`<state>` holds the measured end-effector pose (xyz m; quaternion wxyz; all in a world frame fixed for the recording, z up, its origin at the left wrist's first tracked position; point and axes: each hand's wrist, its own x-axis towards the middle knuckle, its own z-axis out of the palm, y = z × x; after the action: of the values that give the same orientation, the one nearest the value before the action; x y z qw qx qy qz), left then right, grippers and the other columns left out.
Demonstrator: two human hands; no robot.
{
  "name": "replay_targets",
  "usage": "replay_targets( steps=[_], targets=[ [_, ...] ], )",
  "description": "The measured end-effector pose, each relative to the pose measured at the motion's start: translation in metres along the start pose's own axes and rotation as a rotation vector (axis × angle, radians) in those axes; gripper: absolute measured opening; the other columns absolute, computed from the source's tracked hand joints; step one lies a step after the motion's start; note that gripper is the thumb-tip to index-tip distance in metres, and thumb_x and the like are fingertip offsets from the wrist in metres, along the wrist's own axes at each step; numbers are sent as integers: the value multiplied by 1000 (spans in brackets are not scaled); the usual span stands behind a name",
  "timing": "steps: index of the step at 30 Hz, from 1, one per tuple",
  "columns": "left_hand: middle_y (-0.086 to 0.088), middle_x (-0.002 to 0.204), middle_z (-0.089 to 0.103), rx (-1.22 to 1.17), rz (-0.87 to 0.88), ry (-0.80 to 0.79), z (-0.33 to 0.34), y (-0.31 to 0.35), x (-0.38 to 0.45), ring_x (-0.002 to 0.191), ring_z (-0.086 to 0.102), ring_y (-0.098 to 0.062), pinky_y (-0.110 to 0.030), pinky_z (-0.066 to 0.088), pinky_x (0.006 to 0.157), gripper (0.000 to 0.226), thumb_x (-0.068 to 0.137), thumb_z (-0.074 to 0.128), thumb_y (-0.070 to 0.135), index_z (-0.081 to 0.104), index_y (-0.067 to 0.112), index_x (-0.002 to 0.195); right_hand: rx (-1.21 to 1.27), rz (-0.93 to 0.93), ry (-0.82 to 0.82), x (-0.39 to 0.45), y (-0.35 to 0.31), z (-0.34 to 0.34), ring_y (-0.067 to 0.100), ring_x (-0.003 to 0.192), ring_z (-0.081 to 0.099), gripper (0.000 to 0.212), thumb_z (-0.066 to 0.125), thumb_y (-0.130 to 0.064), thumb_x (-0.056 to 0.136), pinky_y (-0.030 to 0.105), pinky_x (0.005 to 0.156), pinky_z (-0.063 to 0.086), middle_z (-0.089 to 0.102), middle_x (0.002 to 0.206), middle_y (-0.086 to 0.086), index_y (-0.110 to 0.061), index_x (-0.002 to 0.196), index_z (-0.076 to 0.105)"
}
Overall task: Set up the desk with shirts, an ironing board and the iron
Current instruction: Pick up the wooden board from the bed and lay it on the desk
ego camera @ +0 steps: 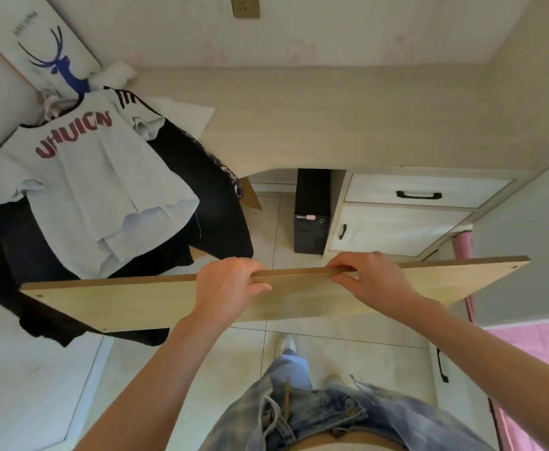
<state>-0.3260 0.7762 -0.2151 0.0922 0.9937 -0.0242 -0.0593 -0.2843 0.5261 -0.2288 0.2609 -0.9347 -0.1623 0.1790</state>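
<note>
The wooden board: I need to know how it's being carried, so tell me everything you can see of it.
The wooden board is a long, flat, pale panel with a light wood-grain face and a browner top edge, and small holes near its corners. It is held on edge, roughly level, over the tiled floor in front of the desk. The left hand and right hand both grip its top edge near the middle, fingers curled over it.

A home bedroom: floral wallpaper (299, 50), a built-in pale wood desk (331, 125) with 1 drawer (423, 190), a computer tower (310, 216) underneath, pink bedding (540, 340), tiled floor (315, 346).
</note>
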Motion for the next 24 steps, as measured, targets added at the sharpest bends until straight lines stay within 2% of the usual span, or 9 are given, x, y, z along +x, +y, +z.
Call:
replay_targets(
  steps=[2, 6, 8, 11, 14, 17, 20, 22, 24],
  targets=[
    [16, 88, 67, -1, 22, 25, -10, -10, 18, 77, 55, -1, -15, 21, 53, 34, 81, 60, 60, 69, 34, 102, -64, -64, 33, 14, -8, -7, 9, 90, 62, 21, 54, -28, 95, 26, 81, 47, 67, 101, -15, -34, 113, 63],
    [15, 76, 67, 1, 88, 91, -29, -27, 56, 70, 58, -2, -19, 24, 52, 37, 76, 61, 65, 71, 34, 93, -173, -168, 177, 41, -14, -16, 9, 84, 58, 22, 50, -22, 97, 36, 88, 45, 64, 96, -12, -31, 115, 59],
    [14, 72, 65, -14, 107, 107, -40, -31, 77, 67, 56, -3, -21, 24, 51, 36, 74, 62, 65, 70, 34, 91, -213, -188, 288, 54, -14, -20, 12, 81, 58, 20, 49, -21, 97, 38, 86, 45, 64, 93, -10, -29, 113, 59],
    [13, 72, 66, -19, 130, 118, -57, -33, 108, 66, 56, -6, -22, 27, 52, 39, 72, 63, 66, 70, 34, 93, -284, -175, 414, 72, -15, -27, 17, 83, 58, 28, 35, -28, 96, 39, 82, 44, 64, 94, -9, -28, 113, 58],
    [12, 74, 67, 18, 151, 138, -68, -30, 137, 69, 58, -8, -24, 30, 55, 42, 72, 61, 70, 69, 38, 97, -334, -169, 506, 88, -14, -36, 20, 83, 55, 25, 37, -27, 95, 38, 76, 41, 63, 94, -9, -29, 113, 55],
    [11, 72, 67, 17, 199, 163, -75, -26, 162, 67, 55, -8, -25, 30, 58, 40, 73, 60, 69, 68, 37, 96, -380, -161, 551, 104, -8, -50, 21, 80, 54, 23, 42, -24, 93, 35, 70, 35, 62, 91, -8, -26, 112, 54],
    [9, 63, 65, -11, 281, 220, -79, -19, 188, 61, 57, -10, -24, 28, 51, 35, 72, 65, 65, 68, 35, 90, -416, -167, 593, 119, 2, -68, 22, 79, 54, 24, 43, -21, 91, 33, 69, 30, 62, 90, -5, -21, 110, 57],
    [11, 57, 62, -37, 354, 288, -78, -16, 207, 54, 58, -12, -20, 28, 47, 32, 70, 69, 62, 68, 33, 85, -421, -176, 607, 129, 11, -81, 21, 80, 55, 25, 42, -21, 91, 34, 69, 32, 63, 91, -5, -20, 109, 59],
    [14, 58, 63, -105, 412, 344, -76, -10, 227, 52, 59, -9, -21, 38, 46, 33, 72, 64, 63, 67, 33, 84, -417, -182, 609, 139, 21, -96, 21, 82, 57, 26, 41, -21, 92, 36, 69, 39, 64, 92, -5, -19, 109, 61]
  ],
)
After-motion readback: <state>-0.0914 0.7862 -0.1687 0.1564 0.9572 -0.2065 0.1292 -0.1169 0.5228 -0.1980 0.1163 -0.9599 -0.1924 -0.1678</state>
